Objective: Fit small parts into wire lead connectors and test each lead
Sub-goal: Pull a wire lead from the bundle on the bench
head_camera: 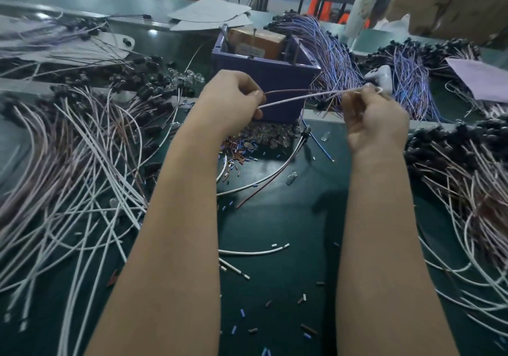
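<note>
Above bench (275, 218): hands (233, 100) (373, 116) pinch white lead (302, 97).

We're at a wiring assembly workshop bench: green mat (275, 218) underneath, white and brown wire leads (68, 163) heaped at nine o'clock, blue leads (330, 48) at one, purple parts bin (275, 80) at twelve, cardboard cartons (453, 4) at two, sleeve offcuts (242, 313) strewn at six.

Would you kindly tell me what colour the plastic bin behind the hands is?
The plastic bin is bluish purple; the head view shows it best.
</note>
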{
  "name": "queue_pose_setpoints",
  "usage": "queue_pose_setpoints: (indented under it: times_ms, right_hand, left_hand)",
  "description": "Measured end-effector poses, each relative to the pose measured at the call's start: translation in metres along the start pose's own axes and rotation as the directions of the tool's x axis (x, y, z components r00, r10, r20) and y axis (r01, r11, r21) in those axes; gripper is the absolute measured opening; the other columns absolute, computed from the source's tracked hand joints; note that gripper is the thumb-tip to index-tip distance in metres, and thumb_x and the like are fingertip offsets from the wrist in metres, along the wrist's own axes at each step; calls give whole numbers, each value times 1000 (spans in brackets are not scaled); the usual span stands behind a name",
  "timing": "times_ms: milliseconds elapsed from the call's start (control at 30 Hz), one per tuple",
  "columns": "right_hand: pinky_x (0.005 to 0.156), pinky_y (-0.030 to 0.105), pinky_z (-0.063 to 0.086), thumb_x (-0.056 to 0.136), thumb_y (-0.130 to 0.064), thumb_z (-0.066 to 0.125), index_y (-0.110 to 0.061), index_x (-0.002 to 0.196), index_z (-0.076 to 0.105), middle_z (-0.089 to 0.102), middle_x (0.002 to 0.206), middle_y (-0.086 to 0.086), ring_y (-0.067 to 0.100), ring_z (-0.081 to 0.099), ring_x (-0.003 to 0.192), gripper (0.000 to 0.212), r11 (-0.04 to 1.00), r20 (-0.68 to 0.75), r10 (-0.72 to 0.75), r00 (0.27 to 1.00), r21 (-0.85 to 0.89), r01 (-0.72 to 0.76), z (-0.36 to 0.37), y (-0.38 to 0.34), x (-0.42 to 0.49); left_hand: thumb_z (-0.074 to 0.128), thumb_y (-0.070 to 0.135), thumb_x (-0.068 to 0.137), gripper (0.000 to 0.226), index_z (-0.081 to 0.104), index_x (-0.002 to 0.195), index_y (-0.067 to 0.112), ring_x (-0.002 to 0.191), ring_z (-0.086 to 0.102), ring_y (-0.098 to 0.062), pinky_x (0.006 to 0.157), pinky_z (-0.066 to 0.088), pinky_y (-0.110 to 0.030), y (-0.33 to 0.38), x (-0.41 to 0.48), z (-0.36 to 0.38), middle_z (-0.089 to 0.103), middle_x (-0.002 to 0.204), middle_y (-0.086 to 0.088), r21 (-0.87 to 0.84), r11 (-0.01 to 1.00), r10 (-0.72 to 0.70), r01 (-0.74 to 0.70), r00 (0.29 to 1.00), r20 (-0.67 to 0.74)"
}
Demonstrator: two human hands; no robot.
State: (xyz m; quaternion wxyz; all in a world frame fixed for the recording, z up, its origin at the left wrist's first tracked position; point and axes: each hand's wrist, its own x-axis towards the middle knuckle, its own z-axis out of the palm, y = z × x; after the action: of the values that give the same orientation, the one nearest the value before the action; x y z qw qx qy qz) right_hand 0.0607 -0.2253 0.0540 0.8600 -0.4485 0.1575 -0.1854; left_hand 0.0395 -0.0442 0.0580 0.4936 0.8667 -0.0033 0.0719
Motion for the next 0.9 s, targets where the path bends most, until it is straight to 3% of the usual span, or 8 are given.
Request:
queue_pose_setpoints:
  times_ms: [67, 133, 200, 267, 400, 633, 800, 900]
  right_hand:
    - [65, 21, 53, 92, -9, 60, -7, 107, 48, 56, 92, 7, 12, 58, 67, 19, 971, -79, -84, 993, -230, 64, -1, 6, 4]
    - [88, 26, 49, 88, -17, 65, -10, 121, 43, 48, 113, 7, 17, 54, 96, 40, 745, -64, -359, 931, -620, 245, 0, 11, 4]
    - [101, 24, 37, 88, -25, 64, -11, 124, 49, 46, 122, 6, 17, 47, 115, 42, 374, 197, -569, 798, -802, 465, 10, 7, -6]
    - [91, 18, 38, 92, -32, 57, -13, 116, 61, 58, 113, 0, 10, 51, 106, 31, 177, 533, -425, 731, -743, 645, 23, 4, -17]
    - [68, 31, 45, 98, -39, 46, -7, 91, 68, 67, 80, 5, 13, 59, 71, 40, 227, 704, 102, 703, -704, 673, 34, 13, -31]
    - [46, 5, 35, 97, -29, 52, -15, 82, 70, 62, 64, -3, -7, 48, 45, 26, 315, 664, 36, 747, -717, 622, 17, 12, -16]
    - [66, 30, 53, 99, -25, 47, -17, 76, 60, 66, 66, 0, 15, 66, 65, 27, 435, 637, 87, 765, -716, 546, 22, 18, -20]
    - [57, 26, 52, 102, -21, 42, -14, 80, 57, 70, 66, 3, 18, 70, 64, 27, 573, 639, 227, 735, -698, 429, 26, 22, -23]
  left_hand:
    - [50, 22, 97, 16, 65, 91, 21, 56, 49, 0, 50, 38, -12, 1, 0, 0, 63, 68, 8, 37, 999, 16, -15, 1000, -10]
    - [50, 23, 97, 15, 65, 91, 22, 56, 49, 1, 46, 35, -9, 2, -1, 1, 63, 68, 9, 82, 996, 36, -35, 999, -7]
    - [52, 23, 96, 14, 65, 92, 21, 58, 51, 2, 53, 37, -13, 5, -1, 2, 63, 69, 8, 130, 989, 61, -63, 998, 21]
    - [53, 20, 95, 14, 67, 94, 19, 60, 55, 0, 59, 39, -17, 10, -2, 5, 65, 73, 6, 137, 985, 99, -106, 994, 54]
    - [52, 11, 91, 18, 68, 97, 13, 79, 64, -17, 72, 48, -26, 12, -5, 3, 71, 89, -6, 127, 982, 137, -139, 990, 27]
    - [60, 27, 92, 11, 66, 87, 20, 73, 58, -9, 60, 41, -14, 0, -4, -4, 69, 83, 0, 89, 995, 43, -45, 999, 20]
    - [59, 24, 92, 8, 64, 89, 19, 75, 60, -11, 69, 42, -20, 0, -3, 1, 69, 79, 1, 6, 999, 41, -41, 997, -71]
    - [60, 22, 91, 8, 65, 88, 17, 78, 64, -12, 71, 44, -21, -1, -2, 2, 70, 82, -4, -18, 999, 28, -30, 995, -92]
